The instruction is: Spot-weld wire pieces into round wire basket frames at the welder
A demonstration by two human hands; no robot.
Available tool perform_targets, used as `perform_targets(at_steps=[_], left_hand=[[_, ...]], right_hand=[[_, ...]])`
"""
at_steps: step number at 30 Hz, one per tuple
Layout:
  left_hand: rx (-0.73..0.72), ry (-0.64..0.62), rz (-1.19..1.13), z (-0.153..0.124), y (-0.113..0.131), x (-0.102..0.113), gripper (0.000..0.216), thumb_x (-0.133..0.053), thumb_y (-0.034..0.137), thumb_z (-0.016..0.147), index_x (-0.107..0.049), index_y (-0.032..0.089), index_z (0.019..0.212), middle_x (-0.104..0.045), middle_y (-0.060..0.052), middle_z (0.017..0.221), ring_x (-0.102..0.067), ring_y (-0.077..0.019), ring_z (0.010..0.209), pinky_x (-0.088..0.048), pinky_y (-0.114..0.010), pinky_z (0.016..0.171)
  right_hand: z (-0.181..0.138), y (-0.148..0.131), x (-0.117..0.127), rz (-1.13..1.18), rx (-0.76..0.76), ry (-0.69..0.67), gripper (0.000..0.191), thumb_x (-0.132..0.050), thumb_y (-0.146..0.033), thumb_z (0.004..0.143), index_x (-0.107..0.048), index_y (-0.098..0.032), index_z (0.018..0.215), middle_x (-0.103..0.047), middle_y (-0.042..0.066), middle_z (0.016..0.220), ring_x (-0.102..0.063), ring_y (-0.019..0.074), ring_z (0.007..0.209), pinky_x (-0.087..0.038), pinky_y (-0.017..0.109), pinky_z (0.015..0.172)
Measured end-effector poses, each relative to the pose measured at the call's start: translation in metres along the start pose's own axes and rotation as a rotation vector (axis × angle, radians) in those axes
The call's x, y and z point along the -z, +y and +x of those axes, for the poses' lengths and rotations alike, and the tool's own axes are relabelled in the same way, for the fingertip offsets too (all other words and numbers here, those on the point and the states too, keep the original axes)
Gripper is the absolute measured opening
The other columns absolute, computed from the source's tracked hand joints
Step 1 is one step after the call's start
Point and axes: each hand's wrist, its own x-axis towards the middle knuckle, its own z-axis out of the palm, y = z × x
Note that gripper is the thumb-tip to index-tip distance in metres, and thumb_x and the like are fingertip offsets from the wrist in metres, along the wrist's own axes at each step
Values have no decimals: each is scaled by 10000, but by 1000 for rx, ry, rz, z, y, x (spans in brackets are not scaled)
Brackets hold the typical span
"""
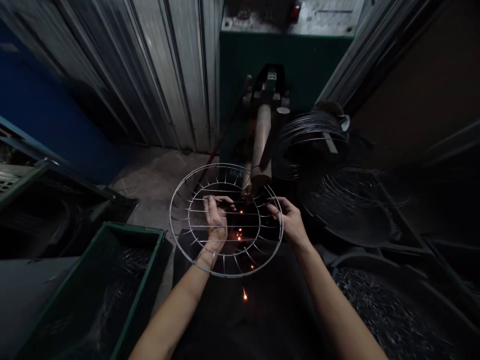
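Sparks fall as wire frame (236,226) meets machine (264,135)

A round wire frame, two rings joined by short spokes with straight wires crossing the inner ring, is in midair between the person's hands, its far side up against the end of the machine's cylindrical arm. Orange sparks (239,238) scatter below that end.

The right hand (288,218) is mostly closed, its fingers curled on the outer ring at the right. The left hand (217,215) shows behind the cross wires, partly curled with the thumb raised; whether it grips a wire, I cannot tell.

At lower left, a green crate (152,272) contains thin wire pieces. To the right are a wire coil (313,125) and, lower down, a dark tub (375,257) of small metal pieces. A corrugated metal wall (150,65) rises behind, at left.
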Motion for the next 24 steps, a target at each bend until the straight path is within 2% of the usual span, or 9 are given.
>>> perform_targets(at_steps=[7, 14, 19, 24], left_hand=[[27, 7, 30, 8, -1, 2, 272, -405, 431, 907, -477, 202, 780, -595, -9, 678, -559, -118, 546, -492, -260, 516], [-8, 41, 32, 1, -2, 2, 240, -368, 387, 920, -473, 218, 786, -598, -15, 696, -562, -129, 546, -498, -268, 517], [-48, 102, 56, -1, -6, 3, 273, -371, 436, 914, -485, 218, 795, -606, -11, 723, -572, -129, 565, -515, -279, 548], [-98, 107, 68, 11, -11, 5, 288, -419, 483, 892, -484, 213, 813, -601, -3, 727, -569, -116, 543, -509, -266, 537]], right_hand=[[8, -4, -8, -30, 14, -11, 339, -704, -473, 675, -651, -190, 856, -650, 21, 803, -548, 132, 650, -427, 258, 574], [-4, -1, -4, -16, 2, 21, 331, -716, -448, 673, -658, -193, 876, -649, 16, 812, -546, 124, 661, -431, 261, 597], [-7, -2, -1, -57, -7, 10, 356, -696, -455, 693, -665, -185, 923, -649, 38, 835, -532, 128, 661, -416, 256, 562], [6, -7, -13, -54, 12, 20, 386, -701, -484, 677, -659, -176, 907, -641, 34, 833, -515, 120, 645, -400, 247, 544]])
